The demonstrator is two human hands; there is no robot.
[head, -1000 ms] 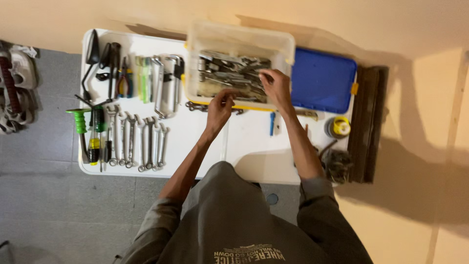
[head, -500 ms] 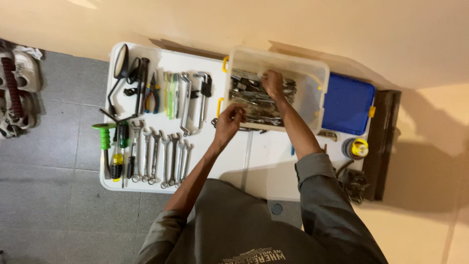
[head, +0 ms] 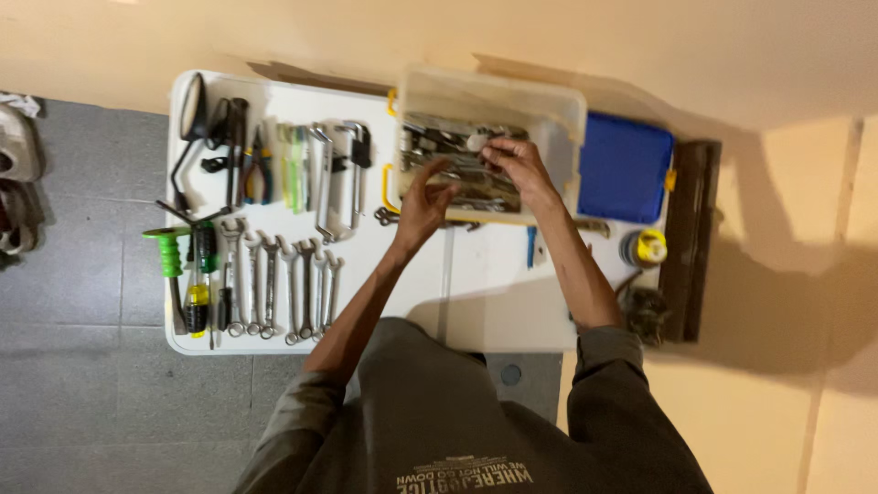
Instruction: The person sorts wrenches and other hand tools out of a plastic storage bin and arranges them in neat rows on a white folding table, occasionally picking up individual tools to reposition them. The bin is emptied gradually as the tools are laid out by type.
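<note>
A clear plastic bin [head: 558, 105] with yellow latches stands at the far side of the white table [head: 485, 293]. It is filled with several loose metal tools [head: 448, 151]. My right hand [head: 517, 166] is inside the bin, its fingertips pinched on one of the metal tools near a small pale round piece [head: 476, 142]. At the bin's near wall is my left hand [head: 422, 203], fingers spread and raised over the rim, touching the tools at the edge. Which tool the right hand grips is hard to make out.
A row of spanners [head: 283, 284] lies left of my arms, with screwdrivers [head: 197, 274] and a green-handled tool [head: 169, 256]. Pliers [head: 259, 169] and a mirror [head: 192, 96] lie farther back. A blue lid [head: 625, 169], a yellow roll [head: 649, 245] and a dark plank [head: 690, 238] are on the right.
My right hand has drawn back from the far side of the bin toward its middle. The left hand has lifted its fingers over the near rim. The camera view has shifted.
</note>
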